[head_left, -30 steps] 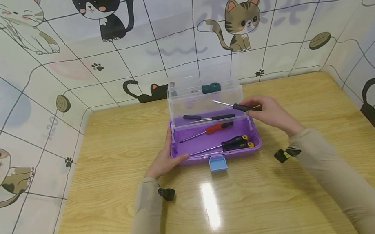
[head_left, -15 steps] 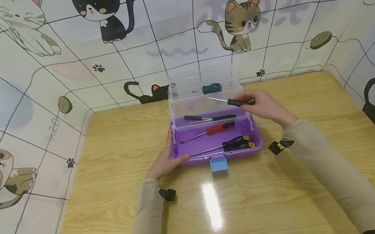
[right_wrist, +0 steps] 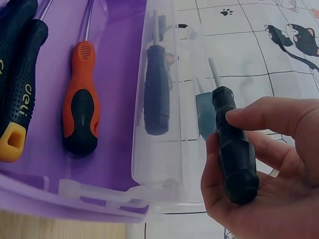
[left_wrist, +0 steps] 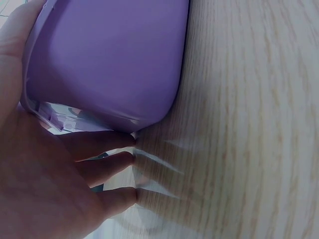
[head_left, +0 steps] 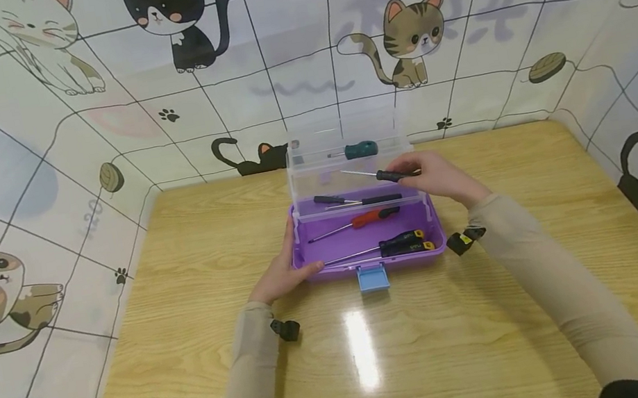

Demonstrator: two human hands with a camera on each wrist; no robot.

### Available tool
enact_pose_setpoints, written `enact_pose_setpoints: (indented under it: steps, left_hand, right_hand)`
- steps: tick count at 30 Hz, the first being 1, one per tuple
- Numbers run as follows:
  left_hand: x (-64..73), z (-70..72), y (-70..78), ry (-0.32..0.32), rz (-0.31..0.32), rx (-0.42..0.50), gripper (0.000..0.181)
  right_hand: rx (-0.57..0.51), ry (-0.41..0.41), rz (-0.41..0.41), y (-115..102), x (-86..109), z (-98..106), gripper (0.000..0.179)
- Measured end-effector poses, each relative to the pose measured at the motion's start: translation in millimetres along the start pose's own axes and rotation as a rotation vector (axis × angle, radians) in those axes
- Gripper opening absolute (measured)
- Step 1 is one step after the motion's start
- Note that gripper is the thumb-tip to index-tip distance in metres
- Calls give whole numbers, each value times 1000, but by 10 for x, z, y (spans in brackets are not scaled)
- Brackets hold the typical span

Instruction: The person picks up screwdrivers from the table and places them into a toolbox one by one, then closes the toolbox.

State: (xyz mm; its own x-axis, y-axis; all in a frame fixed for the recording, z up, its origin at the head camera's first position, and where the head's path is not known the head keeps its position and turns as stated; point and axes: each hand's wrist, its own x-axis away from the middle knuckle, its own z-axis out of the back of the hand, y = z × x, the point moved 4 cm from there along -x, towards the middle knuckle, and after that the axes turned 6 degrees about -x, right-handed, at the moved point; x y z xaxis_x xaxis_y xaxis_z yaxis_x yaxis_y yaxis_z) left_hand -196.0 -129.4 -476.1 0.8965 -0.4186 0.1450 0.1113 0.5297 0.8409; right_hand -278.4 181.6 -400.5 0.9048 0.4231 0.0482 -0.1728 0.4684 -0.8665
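A purple toolbox (head_left: 331, 232) stands on the table with its clear lid raised. My left hand (head_left: 276, 278) rests at its front left corner, thumb over the rim; in the left wrist view its straight fingers (left_wrist: 107, 169) reach down beside the box to the tabletop. My right hand (head_left: 434, 174) holds a black-handled screwdriver (right_wrist: 234, 149) by the handle above the box's back right, blade pointing left. In the box lie a red and black screwdriver (right_wrist: 79, 109), black and yellow screwdrivers (head_left: 401, 241) at the front, and black-handled screwdrivers (head_left: 381, 200) behind the clear plastic.
A teal-handled screwdriver (head_left: 361, 149) lies in the clear upper part at the back. A light blue latch (head_left: 373, 278) hangs from the box front. The wooden table (head_left: 433, 349) meets cat-printed walls (head_left: 301, 54) at the back and sides.
My right hand has carried the black-handled screwdriver left and slightly back, over the box. My left hand keeps its place at the box corner.
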Motion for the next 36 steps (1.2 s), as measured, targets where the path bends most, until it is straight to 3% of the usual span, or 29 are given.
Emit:
enact_pose_setpoints:
  steps: [4,12,17,24,30,36]
  left_hand:
    - [-66,-37,-182,14,5,-1,111]
    - [-85,-41,-204,20,8,-13,112]
    - [-60,-37,-143,14,11,1,111]
    - [64,32,173,-16,0,15,107]
    - [76,43,201,-19,11,13,106]
    - [21,11,72,-5,7,13,109]
  right_hand:
    - [-3,-38,-1,8,-50,-30,30]
    - [7,-100,4,21,-170,-100,32]
    - [17,-144,-4,4,-227,-157,32]
    - [29,-179,-5,20,-301,-209,32]
    - [48,-191,9,43,-349,-226,30]
    - [7,-177,58,39,-311,-207,29]
